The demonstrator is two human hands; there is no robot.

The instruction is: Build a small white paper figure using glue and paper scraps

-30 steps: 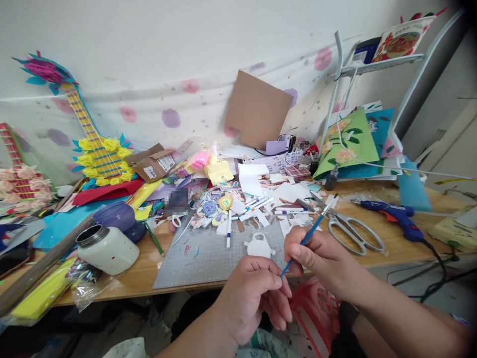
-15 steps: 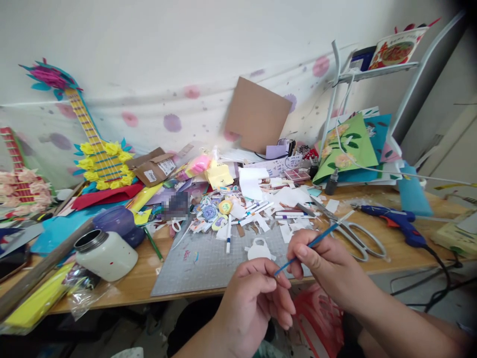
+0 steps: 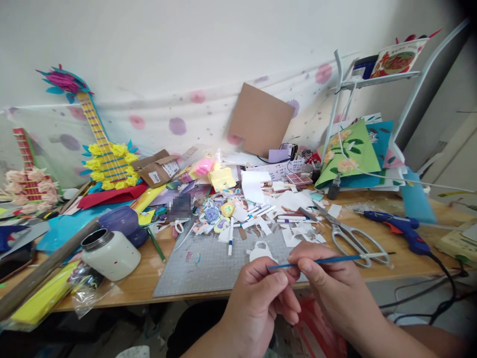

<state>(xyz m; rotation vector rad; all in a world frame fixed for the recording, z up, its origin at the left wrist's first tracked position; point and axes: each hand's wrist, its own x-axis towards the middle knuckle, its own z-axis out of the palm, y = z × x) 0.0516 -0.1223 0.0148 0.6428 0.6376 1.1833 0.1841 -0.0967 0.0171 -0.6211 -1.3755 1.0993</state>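
Note:
A thin paintbrush (image 3: 335, 259) with a blue handle is pinched between the thumb and fingers of my right hand (image 3: 328, 278). It lies almost level, its pale ferrule and dark tip pointing right. The handle's plain end reaches over the fingertips of my left hand (image 3: 261, 293). That hand is closed, thumb against forefinger; whatever lies between them is too small or hidden to name. Just beyond my hands, a white paper cut-out (image 3: 261, 251) rests on the grey cutting mat (image 3: 201, 273).
Paper scraps and markers (image 3: 230, 236) cover the mat's far part. Large scissors (image 3: 350, 236) and a blue glue gun (image 3: 402, 226) lie right. A white jar (image 3: 112, 253) lies tilted at left, near a green pencil (image 3: 156, 245). Paper-flower guitars (image 3: 108, 164) lean on the wall.
My right hand has turned the paintbrush from a slant to nearly level, with its tip now pointing right. Both hands have come closer together. The view has shifted slightly.

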